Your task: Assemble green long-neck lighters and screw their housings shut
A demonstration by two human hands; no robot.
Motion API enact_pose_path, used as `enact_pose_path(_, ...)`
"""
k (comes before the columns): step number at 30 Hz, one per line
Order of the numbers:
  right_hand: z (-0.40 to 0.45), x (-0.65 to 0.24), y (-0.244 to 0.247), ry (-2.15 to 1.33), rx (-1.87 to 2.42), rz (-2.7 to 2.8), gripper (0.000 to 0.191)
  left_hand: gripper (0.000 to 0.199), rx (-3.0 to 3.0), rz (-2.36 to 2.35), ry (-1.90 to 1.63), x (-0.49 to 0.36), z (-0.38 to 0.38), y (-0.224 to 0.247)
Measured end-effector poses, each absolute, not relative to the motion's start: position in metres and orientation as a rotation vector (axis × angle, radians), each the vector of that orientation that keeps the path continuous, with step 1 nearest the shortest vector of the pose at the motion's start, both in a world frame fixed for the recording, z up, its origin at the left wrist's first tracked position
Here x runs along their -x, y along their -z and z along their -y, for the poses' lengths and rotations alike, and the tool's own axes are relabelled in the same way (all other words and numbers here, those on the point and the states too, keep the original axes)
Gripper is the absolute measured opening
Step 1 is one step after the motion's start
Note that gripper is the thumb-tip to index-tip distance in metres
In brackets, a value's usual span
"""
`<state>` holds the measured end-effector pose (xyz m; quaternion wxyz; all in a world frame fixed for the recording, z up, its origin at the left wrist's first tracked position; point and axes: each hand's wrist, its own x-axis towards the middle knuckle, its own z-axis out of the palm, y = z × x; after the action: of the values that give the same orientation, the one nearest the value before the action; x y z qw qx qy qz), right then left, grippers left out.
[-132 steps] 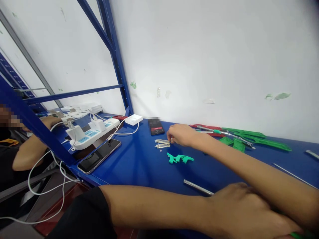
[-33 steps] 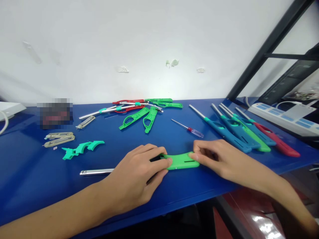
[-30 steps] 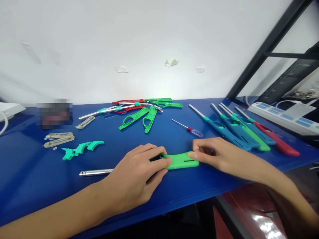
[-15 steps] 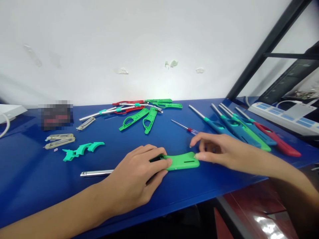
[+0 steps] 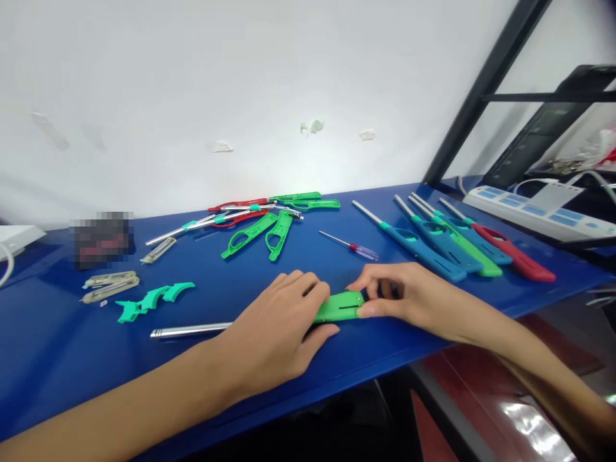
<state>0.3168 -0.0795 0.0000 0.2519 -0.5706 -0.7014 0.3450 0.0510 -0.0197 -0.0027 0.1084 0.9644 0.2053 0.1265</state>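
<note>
A green long-nosed gas lighter [image 5: 341,307] lies on the blue table near its front edge, its metal tube [image 5: 192,330] pointing left. My left hand [image 5: 279,324] is closed over the front of the handle and covers the trigger area. The thumb and fingers of my right hand [image 5: 404,292] grip the handle's rear end from both edges. A small round spot, too small to identify, shows on that end near my fingertips. Just behind my right hand rests a screwdriver [image 5: 363,251] with a clear and red handle.
Finished-looking lighters [image 5: 423,251] in blue, green and red lie at right, beside a white power strip [image 5: 539,208]. Open green shells [image 5: 250,234] and metal tubes [image 5: 192,228] lie at the back. Teal triggers [image 5: 154,298] and clear fuel tanks [image 5: 110,286] sit at left.
My right hand has gone from a fingertip pinch at the handle's end to gripping that end on both edges. My left hand now covers more of the handle. The view has shifted slightly.
</note>
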Motion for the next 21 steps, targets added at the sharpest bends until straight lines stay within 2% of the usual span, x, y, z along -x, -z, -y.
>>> enact_pose_path(8,0.078,-0.316,0.001,-0.926,1.573,1.968,0.028,0.037,-2.956,-0.426,-0.498,-0.063,0.017,0.013)
enact_pose_path(15,0.080,-0.313,-0.005,-0.884,1.623,1.990,0.018,0.036,-2.862,-0.437,-0.605,-0.061,0.020,0.016)
enact_pose_path(21,0.096,-0.308,0.006,-0.707,1.647,1.955,0.030,0.036,-2.998,-0.481,-0.626,-0.062,0.022,0.017)
